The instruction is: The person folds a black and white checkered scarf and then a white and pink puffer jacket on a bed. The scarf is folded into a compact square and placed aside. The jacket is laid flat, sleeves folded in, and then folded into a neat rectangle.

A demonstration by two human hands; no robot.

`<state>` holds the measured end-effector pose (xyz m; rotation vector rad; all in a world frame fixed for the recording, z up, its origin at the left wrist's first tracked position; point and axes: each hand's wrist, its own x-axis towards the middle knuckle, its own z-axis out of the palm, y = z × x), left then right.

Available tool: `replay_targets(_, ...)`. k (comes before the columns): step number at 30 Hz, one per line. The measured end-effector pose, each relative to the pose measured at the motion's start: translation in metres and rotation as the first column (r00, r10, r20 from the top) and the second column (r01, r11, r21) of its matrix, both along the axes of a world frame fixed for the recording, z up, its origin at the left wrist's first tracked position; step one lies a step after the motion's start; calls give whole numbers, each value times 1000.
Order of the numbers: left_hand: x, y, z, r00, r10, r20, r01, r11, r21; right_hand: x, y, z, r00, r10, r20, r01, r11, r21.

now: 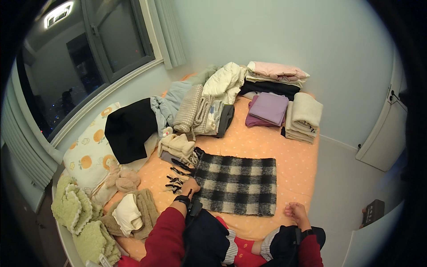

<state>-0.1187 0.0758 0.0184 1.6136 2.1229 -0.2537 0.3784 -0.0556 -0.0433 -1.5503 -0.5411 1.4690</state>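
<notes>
A black-and-cream checked scarf (235, 185) lies folded flat on the orange bed cover, its fringe pointing left. My left hand (190, 187) is curled on the scarf's left edge beside the fringe, and the back of the hand hides its fingertips. To the right of the scarf, my right hand (296, 212) hovers over the bed's edge, fingers loosely bent, holding nothing. Just above the fringe sits a cream plush-like bundle (177, 144) on a grey cloth.
Around the bed cover (293, 167) lie folded purple cloths (269, 105), cream blankets (303, 116), a black cloth (131, 130), rolled checked fabric (188, 110), a brown towel (148, 203) with a white garment (127, 213), and green fleece (75, 207). My knees fold near the scarf.
</notes>
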Motion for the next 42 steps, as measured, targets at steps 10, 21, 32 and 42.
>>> replay_targets(10, 34, 0, 6, 796, 153, 586, -258, 961, 100, -12, 11, -14, 997, 81, 8, -81, 992, 93)
replay_targets(21, 302, -53, -18, 580, -270, 768, -22, 938, 347, -26, -9, 37, 865, 206, -459, -34, 934, 356)
replay_targets(32, 275, -87, -30, 262, -400, 878, 253, 907, 338, 46, 16, 33, 866, 93, 492, -194, 968, 157)
replay_targets(42, 15, -9, 18, 914, -113, 390, -32, 938, 346, 255, 15, 97, 431, -351, 831, -47, 911, 410)
